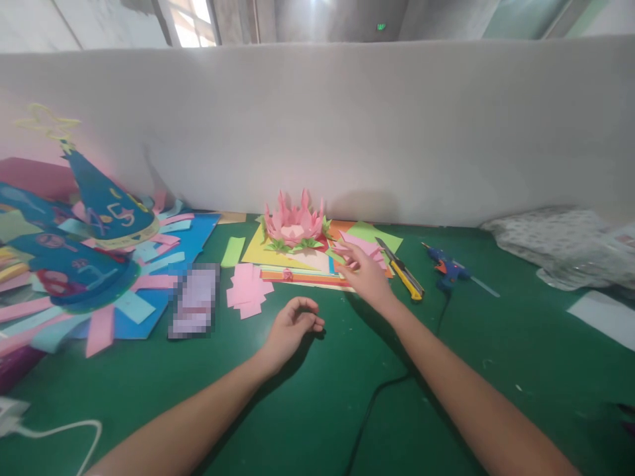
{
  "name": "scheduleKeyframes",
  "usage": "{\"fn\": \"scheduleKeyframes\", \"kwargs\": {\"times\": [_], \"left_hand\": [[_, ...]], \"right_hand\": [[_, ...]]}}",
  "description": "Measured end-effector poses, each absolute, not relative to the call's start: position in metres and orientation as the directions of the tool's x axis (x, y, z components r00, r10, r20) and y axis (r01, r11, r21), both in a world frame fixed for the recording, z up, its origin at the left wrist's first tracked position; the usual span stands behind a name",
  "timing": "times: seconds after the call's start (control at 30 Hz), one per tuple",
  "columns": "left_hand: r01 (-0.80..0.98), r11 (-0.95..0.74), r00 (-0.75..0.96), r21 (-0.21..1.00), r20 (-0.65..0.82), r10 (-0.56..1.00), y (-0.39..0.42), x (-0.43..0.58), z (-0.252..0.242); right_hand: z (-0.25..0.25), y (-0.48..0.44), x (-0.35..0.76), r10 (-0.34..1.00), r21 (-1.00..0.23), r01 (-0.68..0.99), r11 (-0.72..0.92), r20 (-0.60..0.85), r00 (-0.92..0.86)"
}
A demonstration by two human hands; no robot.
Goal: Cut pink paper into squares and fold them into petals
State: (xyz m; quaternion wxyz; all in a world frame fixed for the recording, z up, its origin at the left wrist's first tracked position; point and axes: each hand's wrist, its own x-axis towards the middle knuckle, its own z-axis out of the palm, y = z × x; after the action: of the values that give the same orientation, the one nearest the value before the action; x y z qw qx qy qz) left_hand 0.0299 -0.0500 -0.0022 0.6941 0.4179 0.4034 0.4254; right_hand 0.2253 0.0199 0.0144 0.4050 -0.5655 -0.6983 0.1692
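Note:
My right hand [366,274] reaches over the stacked coloured paper, at the near left edge of some folded pink paper pieces [364,243]. Its thumb and forefinger are apart; whether the fingertips touch the pink pieces I cannot make out. Closer to me, my left hand [296,324] hovers low over the table with loosely curled fingers and nothing visible in them. Behind both hands stands a pink paper lotus flower [294,221] with green leaves at its base. A small pink folded piece [288,274] lies on the striped paper edges. Pink paper rectangles [247,289] are piled left of it.
A yellow utility knife [407,277] and a blue glue gun [449,268] with a black cord lie to the right. Decorated blue cone hats [106,205] stand at left, near a blurred-out flat object [194,301]. Plastic wrapping [555,244] sits far right. A white wall panel [421,132] bounds the back.

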Motion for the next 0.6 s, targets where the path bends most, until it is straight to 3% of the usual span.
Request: {"fn": "scheduleKeyframes", "kwargs": {"times": [0.1, 0.2, 0.27, 0.37, 0.6], "left_hand": [[-0.196, 0.279, 0.327, 0.94, -0.205, 0.923, -0.05, 0.032, -0.005], [-0.159, 0.2, 0.32, 0.967, -0.141, 0.937, -0.048, 0.033, -0.011], [-0.129, 0.063, 0.286, 0.99, -0.024, 0.958, -0.044, 0.032, -0.016], [0.054, -0.166, 0.222, 0.985, 0.15, 0.963, -0.033, 0.026, -0.021], [0.386, -0.353, 0.2, 0.852, 0.296, 0.934, -0.01, 0.013, -0.03]], "right_hand": [[0.022, 0.02, 0.253, 0.847, -0.282, 0.92, 0.273, 0.523, -0.091], [0.024, 0.025, 0.27, 0.867, -0.085, 0.979, 0.186, 0.482, -0.123], [0.021, 0.029, 0.273, 0.891, -0.041, 0.988, 0.148, 0.438, -0.115], [0.017, 0.034, 0.274, 0.908, -0.037, 0.993, 0.11, 0.411, -0.085], [0.021, 0.041, 0.274, 0.9, -0.087, 0.993, 0.075, 0.434, -0.03]]}}
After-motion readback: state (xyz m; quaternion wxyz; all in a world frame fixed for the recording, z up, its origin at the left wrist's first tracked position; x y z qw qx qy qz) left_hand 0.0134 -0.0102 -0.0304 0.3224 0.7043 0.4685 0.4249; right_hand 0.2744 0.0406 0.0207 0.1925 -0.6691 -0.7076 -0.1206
